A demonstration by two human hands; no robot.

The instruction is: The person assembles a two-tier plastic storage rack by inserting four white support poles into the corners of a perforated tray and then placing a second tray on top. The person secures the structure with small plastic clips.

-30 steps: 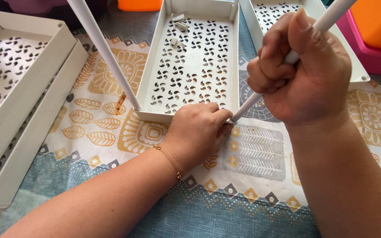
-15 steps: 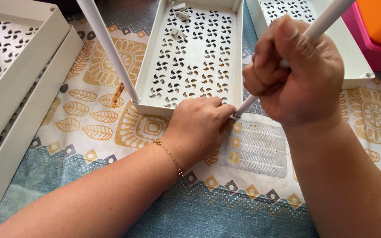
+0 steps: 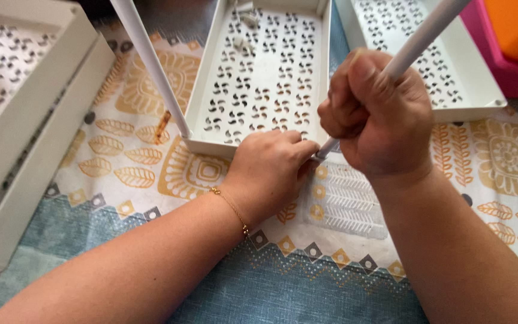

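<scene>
The right hand (image 3: 385,123) is closed in a fist around a white pole (image 3: 418,41). The pole is tilted; its lower end meets the near right corner of a white tray with cut-out holes (image 3: 265,78). The left hand (image 3: 271,171) lies on the near edge of this tray, at the same corner. Its fingers are bent and press on the corner, touching the lower end of the pole. On the left wrist there is a thin gold bracelet (image 3: 232,207).

A second white pole (image 3: 151,63) stands in the near left corner of the tray. The tray lies on a patterned cloth (image 3: 127,174). A clear plastic piece (image 3: 346,201) lies on the cloth just beside the left hand. Another holed tray (image 3: 439,78) lies near the right edge of the cloth, and more white trays (image 3: 19,120) are at the left edge.
</scene>
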